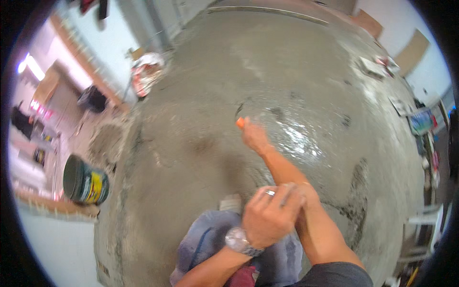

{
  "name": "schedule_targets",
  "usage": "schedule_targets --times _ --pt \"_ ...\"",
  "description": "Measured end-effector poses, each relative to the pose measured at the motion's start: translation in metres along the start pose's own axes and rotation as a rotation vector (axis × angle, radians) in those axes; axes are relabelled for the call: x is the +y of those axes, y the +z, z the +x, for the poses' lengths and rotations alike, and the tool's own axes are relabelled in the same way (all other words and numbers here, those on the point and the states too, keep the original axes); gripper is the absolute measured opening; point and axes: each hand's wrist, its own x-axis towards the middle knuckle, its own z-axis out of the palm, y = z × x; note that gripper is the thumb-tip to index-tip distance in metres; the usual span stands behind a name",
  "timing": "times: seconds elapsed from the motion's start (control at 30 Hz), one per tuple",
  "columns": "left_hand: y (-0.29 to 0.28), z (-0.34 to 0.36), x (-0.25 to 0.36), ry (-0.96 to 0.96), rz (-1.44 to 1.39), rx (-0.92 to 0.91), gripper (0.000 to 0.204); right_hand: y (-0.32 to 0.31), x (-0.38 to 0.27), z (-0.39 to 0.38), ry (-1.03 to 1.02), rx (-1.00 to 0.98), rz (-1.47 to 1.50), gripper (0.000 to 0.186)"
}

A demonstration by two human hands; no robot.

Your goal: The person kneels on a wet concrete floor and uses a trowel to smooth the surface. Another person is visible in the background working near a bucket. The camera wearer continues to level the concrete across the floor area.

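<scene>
My right hand [256,136] reaches out over the wet grey cement floor [306,57], closed on the orange handle [241,123] of a tool, probably a trowel, whose thin dark far part is hard to make out. My left hand [272,210], wearing a ring and a metal watch, lies across my right forearm with its fingers curled against the skin. Below it, at the lower middle, are my lower body and a greyish pad [198,246], with a small pale flat piece [229,203] just beyond.
A dark green bucket [81,179] stands by the left doorway, with a black bucket [93,98] farther in. A crumpled bag [146,71] lies by the left wall. A long straightedge [267,13] lies at the back. Clutter and a white chair [425,222] line the right.
</scene>
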Motion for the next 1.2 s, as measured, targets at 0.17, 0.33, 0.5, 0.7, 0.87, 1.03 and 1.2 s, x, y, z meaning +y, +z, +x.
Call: schedule_targets --times 0.17,0.33,0.5,0.7,0.87,1.03,1.2 --pt "0.008 0.008 0.014 0.040 -0.039 -0.048 0.026 -0.001 0.091 -0.119 0.308 -0.069 0.004 0.023" --pt "-0.004 0.013 0.011 -0.049 -0.003 -0.095 0.027 -0.025 0.153 -0.319 0.572 -0.011 0.185 0.030" --pt "-0.009 0.016 0.007 -0.119 -0.007 -0.104 0.027 -0.050 0.155 -0.529 1.234 -0.010 0.661 0.032" --pt "-0.003 0.017 0.011 -0.115 -0.066 -0.119 0.027 -0.007 0.114 -0.566 1.386 -0.193 0.828 0.031" --pt "0.003 0.016 0.017 -0.091 -0.061 -0.124 0.027 0.026 0.118 -0.470 1.151 -0.174 1.024 0.023" --pt "0.009 0.015 0.023 -0.079 -0.037 -0.185 0.027 -0.025 0.130 -0.449 1.117 -0.161 1.481 0.020" --pt "0.012 0.017 0.026 -0.078 -0.052 -0.185 0.027 -0.049 0.185 -0.408 1.013 0.107 1.167 0.018"
